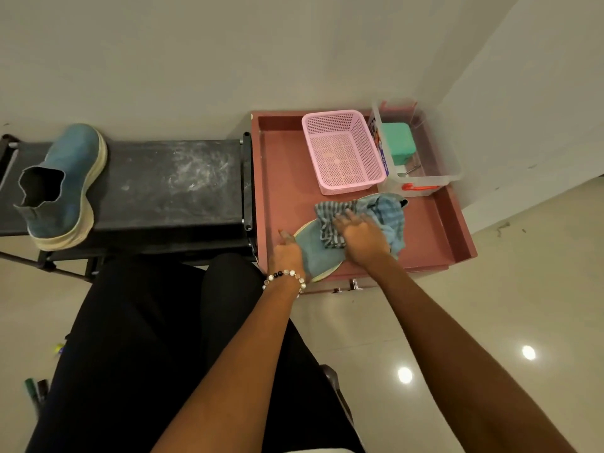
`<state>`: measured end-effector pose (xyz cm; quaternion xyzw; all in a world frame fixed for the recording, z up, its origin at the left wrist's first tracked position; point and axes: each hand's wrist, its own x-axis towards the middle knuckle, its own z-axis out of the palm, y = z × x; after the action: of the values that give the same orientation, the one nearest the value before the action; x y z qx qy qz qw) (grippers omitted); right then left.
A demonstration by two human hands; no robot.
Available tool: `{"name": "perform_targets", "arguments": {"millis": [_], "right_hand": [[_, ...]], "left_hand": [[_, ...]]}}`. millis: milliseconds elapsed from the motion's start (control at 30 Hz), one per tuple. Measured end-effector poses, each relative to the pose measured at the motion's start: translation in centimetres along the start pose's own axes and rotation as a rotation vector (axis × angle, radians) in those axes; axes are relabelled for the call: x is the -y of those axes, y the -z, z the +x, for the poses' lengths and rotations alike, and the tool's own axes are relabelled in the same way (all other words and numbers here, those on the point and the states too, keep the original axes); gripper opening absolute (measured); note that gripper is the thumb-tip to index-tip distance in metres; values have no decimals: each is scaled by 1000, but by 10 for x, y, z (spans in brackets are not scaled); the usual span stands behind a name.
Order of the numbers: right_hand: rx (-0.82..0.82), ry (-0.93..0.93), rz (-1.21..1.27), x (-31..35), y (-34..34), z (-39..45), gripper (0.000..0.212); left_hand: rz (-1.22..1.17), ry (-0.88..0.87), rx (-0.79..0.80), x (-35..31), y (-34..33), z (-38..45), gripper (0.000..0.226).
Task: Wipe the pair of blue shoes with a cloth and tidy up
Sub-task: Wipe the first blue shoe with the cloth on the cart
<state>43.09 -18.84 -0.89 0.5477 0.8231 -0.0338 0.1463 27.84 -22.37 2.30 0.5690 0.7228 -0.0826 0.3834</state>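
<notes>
One blue shoe with a pale sole stands on the black bench at the left. The other blue shoe lies on the pink tray-topped cabinet. My left hand, with a bead bracelet at the wrist, grips this shoe at its near end. My right hand presses a striped blue-grey cloth flat onto the shoe's upper, fingers spread. The cloth hides most of the shoe's far end.
A pink mesh basket stands at the back of the cabinet top. Beside it is a clear plastic box holding a green block. White wall behind; glossy tiled floor to the right. My dark-trousered legs fill the lower left.
</notes>
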Motion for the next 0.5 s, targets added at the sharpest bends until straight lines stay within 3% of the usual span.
{"name": "perform_targets", "arguments": {"millis": [100,167,300,400,500], "right_hand": [[-12,-205,66,9,5,5,56],[24,-130,146,42,-1,2,61],[112,70,323,47,-3,-15,71],[60,107,230,6,-4,-14,74],[-10,-171,168,-20,-5,0,57]], "left_hand": [[-46,15,-30,-2,-2,5,63],[-88,16,-45,1,-2,7,68],[-60,-10,-36,0,-2,2,41],[-100,14,-40,0,-3,2,71],[-108,13,-31,1,-8,7,88]]}}
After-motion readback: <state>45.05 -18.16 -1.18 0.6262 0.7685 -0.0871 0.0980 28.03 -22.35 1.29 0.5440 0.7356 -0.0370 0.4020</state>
